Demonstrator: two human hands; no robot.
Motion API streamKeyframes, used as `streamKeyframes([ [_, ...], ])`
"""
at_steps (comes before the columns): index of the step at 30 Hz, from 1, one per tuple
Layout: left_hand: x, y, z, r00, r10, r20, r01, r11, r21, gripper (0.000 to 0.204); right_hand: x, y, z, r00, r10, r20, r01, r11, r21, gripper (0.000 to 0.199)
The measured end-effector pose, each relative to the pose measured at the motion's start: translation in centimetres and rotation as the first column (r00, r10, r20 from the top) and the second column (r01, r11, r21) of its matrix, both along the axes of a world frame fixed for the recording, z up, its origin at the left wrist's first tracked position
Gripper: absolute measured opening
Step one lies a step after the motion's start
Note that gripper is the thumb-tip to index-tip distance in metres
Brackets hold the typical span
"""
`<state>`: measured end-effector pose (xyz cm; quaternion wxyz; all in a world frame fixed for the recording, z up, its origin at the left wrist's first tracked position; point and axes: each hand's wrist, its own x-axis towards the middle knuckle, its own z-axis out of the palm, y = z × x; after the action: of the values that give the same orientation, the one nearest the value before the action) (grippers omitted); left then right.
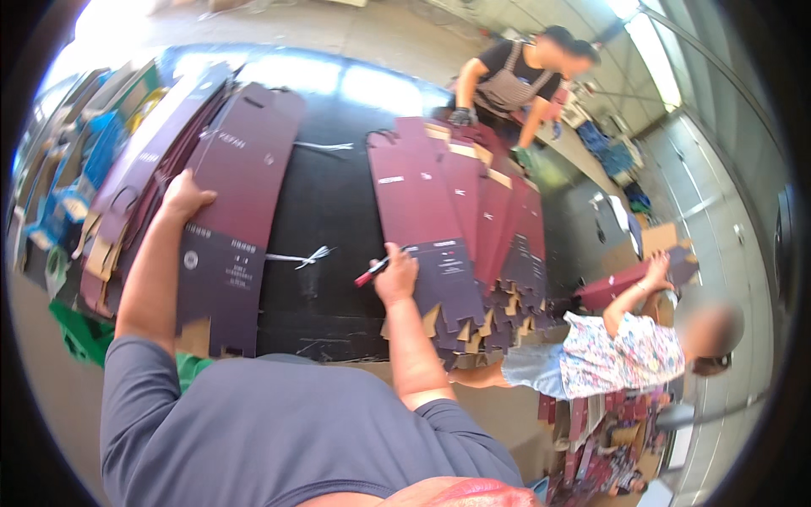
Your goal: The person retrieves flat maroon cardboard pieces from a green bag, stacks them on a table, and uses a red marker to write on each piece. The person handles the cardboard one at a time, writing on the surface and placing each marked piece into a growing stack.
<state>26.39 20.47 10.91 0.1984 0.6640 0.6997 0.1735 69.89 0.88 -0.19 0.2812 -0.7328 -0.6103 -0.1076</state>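
Note:
On the black table lie flat, unfolded cartons in maroon and dark purple. My left hand [186, 196] grips the left edge of the top flat carton [241, 160] on the left stack, its thumb lying on the printed face. My right hand [395, 275] is closed around a marker pen [372, 274] with a red end pointing left. That hand rests at the left edge of the front flat carton [414, 194] in a fanned row. Behind it, more maroon cartons [498, 220] overlap toward the right. Two white ties [300, 256] lie between the two groups.
The black table [325, 203] shows between the stacks. Across it, a co-worker in a striped apron [511, 76] handles cartons with gloved hands. At right, another person in a floral top [625, 355] holds a maroon carton [617, 283]. Blue boxes [97, 152] stand far left.

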Motion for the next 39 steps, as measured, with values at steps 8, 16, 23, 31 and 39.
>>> streamKeyframes([
  [8,11.5,-3.2,4.9,0.597,-0.181,0.781,0.427,0.896,-0.118,0.034,0.2,-2.7,-2.2,0.992,0.016,-0.124,-0.006,0.997,0.083,0.049],
  [16,17.8,-1.6,-0.9,0.581,-0.250,0.774,0.567,0.807,-0.165,0.026,0.3,-3.0,-1.1,0.936,0.114,-0.332,-0.099,0.993,0.062,0.045],
  [23,20.3,-0.1,-3.8,0.456,-0.029,0.889,0.439,0.877,-0.196,0.035,0.3,-3.3,-1.1,0.926,0.167,-0.339,-0.118,0.980,0.162,0.042],
  [31,21.3,-1.2,-14.0,0.680,-0.017,0.733,0.232,0.953,-0.194,0.036,1.1,-3.6,-2.0,0.932,0.228,-0.280,-0.206,0.973,0.104,0.032],
  [39,20.0,-1.4,-16.4,0.710,-0.251,0.658,0.195,0.968,0.158,0.039,0.5,-3.1,-2.0,0.952,0.223,-0.211,-0.214,0.975,0.067,0.028],
])
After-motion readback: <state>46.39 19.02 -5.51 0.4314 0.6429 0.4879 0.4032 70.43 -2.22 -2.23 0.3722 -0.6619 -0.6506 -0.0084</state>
